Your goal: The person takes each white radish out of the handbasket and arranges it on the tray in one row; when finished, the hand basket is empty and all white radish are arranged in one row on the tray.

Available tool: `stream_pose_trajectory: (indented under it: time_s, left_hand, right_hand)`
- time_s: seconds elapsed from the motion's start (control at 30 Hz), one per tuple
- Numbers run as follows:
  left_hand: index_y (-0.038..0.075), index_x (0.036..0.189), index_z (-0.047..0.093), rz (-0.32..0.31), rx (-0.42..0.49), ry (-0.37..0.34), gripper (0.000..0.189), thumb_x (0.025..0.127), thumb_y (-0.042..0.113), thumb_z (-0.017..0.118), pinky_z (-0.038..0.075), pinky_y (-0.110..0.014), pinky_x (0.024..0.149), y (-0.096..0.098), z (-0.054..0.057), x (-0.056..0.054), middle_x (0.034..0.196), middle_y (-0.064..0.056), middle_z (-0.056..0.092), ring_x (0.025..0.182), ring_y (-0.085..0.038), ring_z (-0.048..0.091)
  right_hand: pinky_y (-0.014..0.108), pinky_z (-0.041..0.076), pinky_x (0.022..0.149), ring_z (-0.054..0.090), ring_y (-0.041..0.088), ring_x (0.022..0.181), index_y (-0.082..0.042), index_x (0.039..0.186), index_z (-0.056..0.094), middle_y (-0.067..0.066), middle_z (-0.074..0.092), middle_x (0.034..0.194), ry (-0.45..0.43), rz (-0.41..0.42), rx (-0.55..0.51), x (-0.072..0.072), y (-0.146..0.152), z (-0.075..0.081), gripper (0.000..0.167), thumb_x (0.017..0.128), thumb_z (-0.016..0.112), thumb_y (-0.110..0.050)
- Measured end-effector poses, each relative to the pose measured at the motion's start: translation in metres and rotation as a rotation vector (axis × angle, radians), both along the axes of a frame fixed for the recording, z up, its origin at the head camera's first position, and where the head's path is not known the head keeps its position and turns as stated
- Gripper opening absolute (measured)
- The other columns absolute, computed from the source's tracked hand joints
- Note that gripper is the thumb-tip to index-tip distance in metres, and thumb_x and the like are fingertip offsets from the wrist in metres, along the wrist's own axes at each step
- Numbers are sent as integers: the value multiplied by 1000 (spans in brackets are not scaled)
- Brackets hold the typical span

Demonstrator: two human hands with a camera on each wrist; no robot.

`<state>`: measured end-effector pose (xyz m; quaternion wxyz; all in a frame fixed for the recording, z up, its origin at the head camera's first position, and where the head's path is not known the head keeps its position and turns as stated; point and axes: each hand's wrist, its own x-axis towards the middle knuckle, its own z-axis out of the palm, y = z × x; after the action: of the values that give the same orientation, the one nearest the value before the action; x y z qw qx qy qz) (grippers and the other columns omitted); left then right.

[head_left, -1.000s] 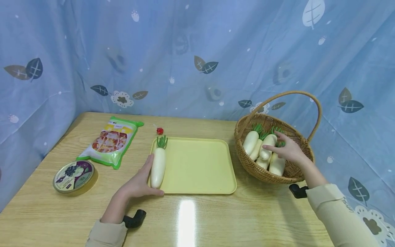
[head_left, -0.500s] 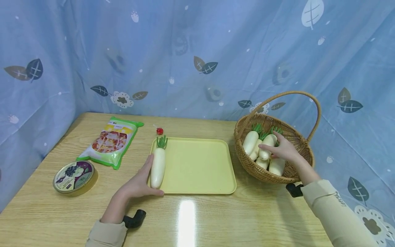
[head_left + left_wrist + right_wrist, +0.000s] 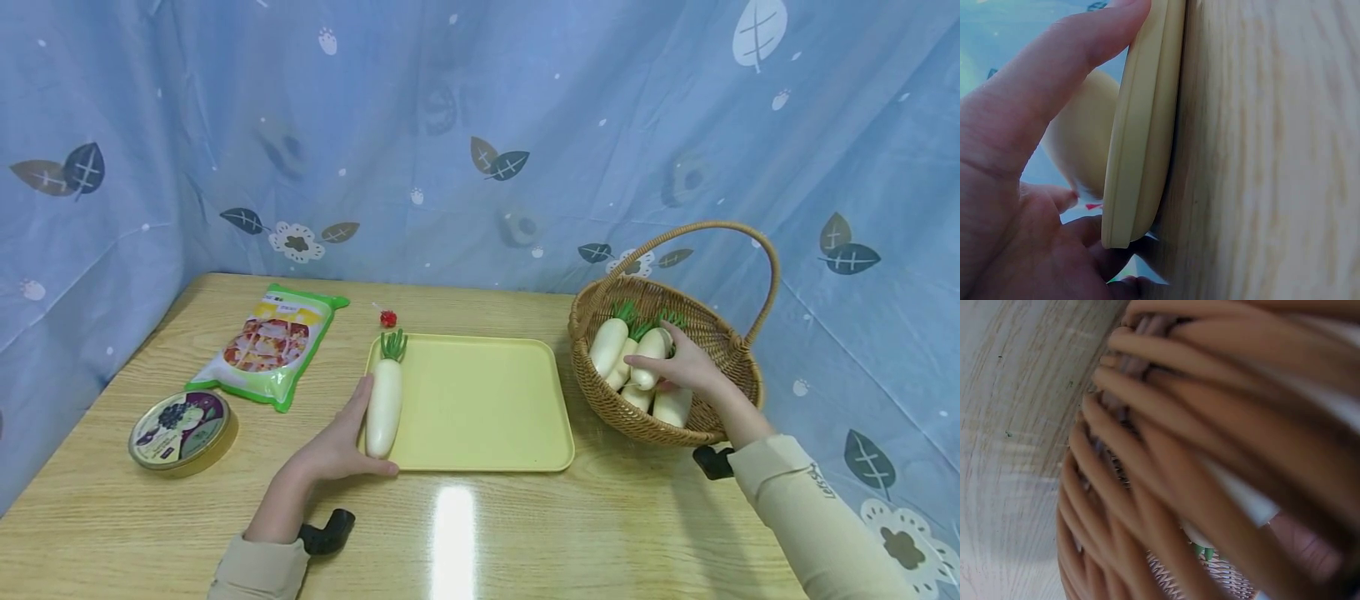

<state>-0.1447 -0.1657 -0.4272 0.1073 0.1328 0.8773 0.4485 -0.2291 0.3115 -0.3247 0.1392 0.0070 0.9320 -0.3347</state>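
My left hand (image 3: 341,442) holds the near left corner of a yellow tray (image 3: 480,404), its thumb along the front edge and its fingers along the left side. On the tray's left side lies a white radish (image 3: 385,408) with green leaf stubs pointing away. In the left wrist view the thumb touches the tray rim (image 3: 1132,150). My right hand (image 3: 692,364) reaches into a wicker basket (image 3: 645,427) and grips a white radish (image 3: 651,350) between thumb and fingers. Several more white radishes lie around it. Basket weave hides most of the right hand in the right wrist view.
Left of the tray lie a green-edged food packet (image 3: 273,343) and a round tin (image 3: 180,429) with a fruit label. A small red object (image 3: 387,318) sits behind the tray. The basket's tall handle (image 3: 712,225) arches over it. A blue curtain (image 3: 420,167) hangs behind the table.
My right hand has moved slightly left and closed its thumb and fingers around the upper radish in the basket. The left hand and the tray stay where they were.
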Motion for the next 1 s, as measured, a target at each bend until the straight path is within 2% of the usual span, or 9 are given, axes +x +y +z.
stream_pose_trajectory:
  time_s: [0.37,0.73,0.83,1.0]
  left_hand:
    - [3,145,-11,1,2,-8,134,57,34,86,9,-58,105,1,2,1,150,-22,-9,135,-41,-2]
    - [4,145,-11,5,4,-13,135,57,35,86,9,-57,106,1,0,0,150,-21,-9,135,-39,-2]
    - [4,145,-11,6,2,-15,135,57,35,86,9,-57,105,0,-1,0,150,-21,-9,135,-39,-2]
    - [5,145,-11,8,-2,-14,135,57,36,86,10,-57,105,0,-1,0,150,-20,-9,135,-39,-2]
  right_hand:
    - [35,53,60,60,18,63,-3,144,-13,44,18,133,-10,37,-43,1,-3,0,107,81,66,-39]
    - [36,53,63,55,34,91,-2,143,-14,41,13,135,-35,63,-84,2,-2,-2,109,80,70,-31]
    - [37,54,63,55,34,91,-2,144,-13,41,14,135,-30,52,-105,3,-2,-2,108,80,70,-28]
    - [38,54,61,58,28,81,-3,145,-10,40,13,136,-15,38,-121,6,-4,-2,107,80,70,-27]
